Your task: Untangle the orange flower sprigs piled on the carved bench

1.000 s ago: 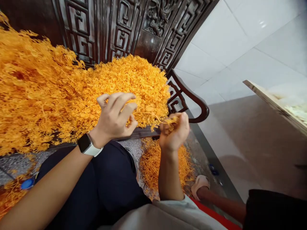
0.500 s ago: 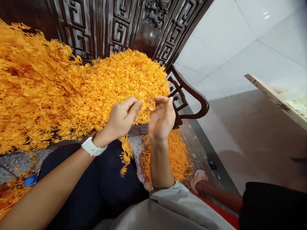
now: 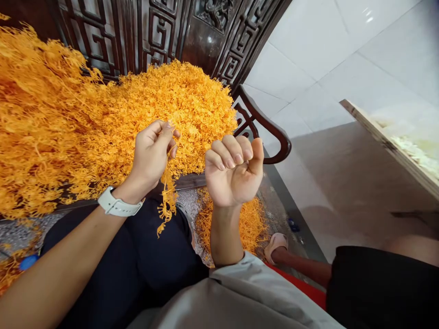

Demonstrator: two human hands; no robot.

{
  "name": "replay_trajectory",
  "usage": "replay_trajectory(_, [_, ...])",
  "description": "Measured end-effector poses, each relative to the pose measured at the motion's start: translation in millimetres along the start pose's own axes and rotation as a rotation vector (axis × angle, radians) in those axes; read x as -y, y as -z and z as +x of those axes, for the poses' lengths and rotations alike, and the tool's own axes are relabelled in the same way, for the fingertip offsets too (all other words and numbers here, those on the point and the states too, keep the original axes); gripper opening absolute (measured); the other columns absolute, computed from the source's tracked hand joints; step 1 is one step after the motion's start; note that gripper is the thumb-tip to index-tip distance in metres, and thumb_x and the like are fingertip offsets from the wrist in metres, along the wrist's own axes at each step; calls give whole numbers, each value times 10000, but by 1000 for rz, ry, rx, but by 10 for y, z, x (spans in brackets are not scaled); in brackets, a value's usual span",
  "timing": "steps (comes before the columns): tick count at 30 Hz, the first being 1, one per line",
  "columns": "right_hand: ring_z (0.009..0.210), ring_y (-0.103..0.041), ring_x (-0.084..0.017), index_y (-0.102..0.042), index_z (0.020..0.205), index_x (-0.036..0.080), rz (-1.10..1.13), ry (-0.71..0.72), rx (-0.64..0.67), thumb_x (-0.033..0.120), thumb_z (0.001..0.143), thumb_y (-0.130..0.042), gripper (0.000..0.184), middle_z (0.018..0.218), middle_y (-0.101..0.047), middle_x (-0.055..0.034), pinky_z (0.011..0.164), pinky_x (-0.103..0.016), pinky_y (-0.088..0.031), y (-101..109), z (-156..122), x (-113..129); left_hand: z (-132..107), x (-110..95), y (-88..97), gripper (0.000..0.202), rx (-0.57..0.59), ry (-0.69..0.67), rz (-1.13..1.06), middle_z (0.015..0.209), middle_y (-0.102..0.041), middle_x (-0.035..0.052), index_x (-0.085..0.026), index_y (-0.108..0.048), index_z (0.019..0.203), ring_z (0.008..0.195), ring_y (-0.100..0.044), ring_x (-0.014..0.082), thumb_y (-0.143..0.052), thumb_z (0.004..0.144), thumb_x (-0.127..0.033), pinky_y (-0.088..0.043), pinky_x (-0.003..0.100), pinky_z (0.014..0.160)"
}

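Note:
My left hand [image 3: 152, 153], with a white watch on its wrist, pinches a hanging strand of orange plastic sprigs [image 3: 167, 196] that dangles over my dark-trousered knee. My right hand [image 3: 235, 171] is held up beside it, palm toward me, fingers curled into a loose fist; nothing shows inside it. A large heap of the same orange sprigs [image 3: 103, 119] fills the dark wooden bench right behind both hands. A smaller pile of orange sprigs [image 3: 252, 224] lies on the floor below my right wrist.
The carved dark wood bench back [image 3: 154, 27] and its curved armrest [image 3: 270, 132] stand behind the heap. Another person's leg and pale sandal [image 3: 277, 242] rest at lower right. A wooden board edge [image 3: 384, 137] juts in at right above white floor tiles.
My hands, which met at a small orange piece, have parted. The left now holds the hanging strand higher; the right has turned palm-up and curled closed.

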State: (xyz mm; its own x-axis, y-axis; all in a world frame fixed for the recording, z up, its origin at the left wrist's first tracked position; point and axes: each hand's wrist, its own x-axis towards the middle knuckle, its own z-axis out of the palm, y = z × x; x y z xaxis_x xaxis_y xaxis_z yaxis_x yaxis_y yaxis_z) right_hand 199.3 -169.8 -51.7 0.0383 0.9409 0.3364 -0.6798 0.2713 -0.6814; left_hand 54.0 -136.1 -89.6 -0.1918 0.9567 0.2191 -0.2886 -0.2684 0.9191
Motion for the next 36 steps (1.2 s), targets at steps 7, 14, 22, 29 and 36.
replay_trajectory(7, [589,-183,-180,-323,671,253,99,-3,-29,494,1050,-516,488,676,-175,36,525,-311,-298,-15,7,48,-3,-32,1,300,64,138,-134,655,-550,-15,-217,-552,768,464,-481,96,-688,973,-388,-464,258,471])
replay_trajectory(14, [545,-203,-177,-406,548,248,273,-39,58,676,1020,-483,642,552,-140,38,518,-308,-306,221,-63,-252,2,-65,-4,234,58,226,-195,586,-504,-22,-213,-607,802,474,-475,106,-681,971,-358,-431,244,462])
replay_trajectory(22, [469,-152,-151,-430,509,248,471,-244,127,755,990,-473,701,471,-132,54,394,-250,-238,448,-246,-626,49,-48,34,281,29,333,-222,565,-468,-12,-200,-632,780,468,-454,109,-633,995,-380,-387,255,449])
replay_trajectory(29, [471,-139,-140,-391,507,240,484,-261,76,735,979,-513,696,477,-141,60,388,-241,-237,480,-246,-663,40,-25,13,339,63,372,-210,703,-565,4,-195,-558,835,524,-478,84,-544,1063,-446,-403,232,478])
replay_trajectory(36, [499,-91,-136,-345,555,233,368,-223,59,681,1025,-482,663,527,-77,75,401,-236,-209,496,-237,-688,57,-16,-19,427,41,373,-242,816,-663,38,-203,-541,784,552,-500,90,-531,1048,-538,-417,279,490])
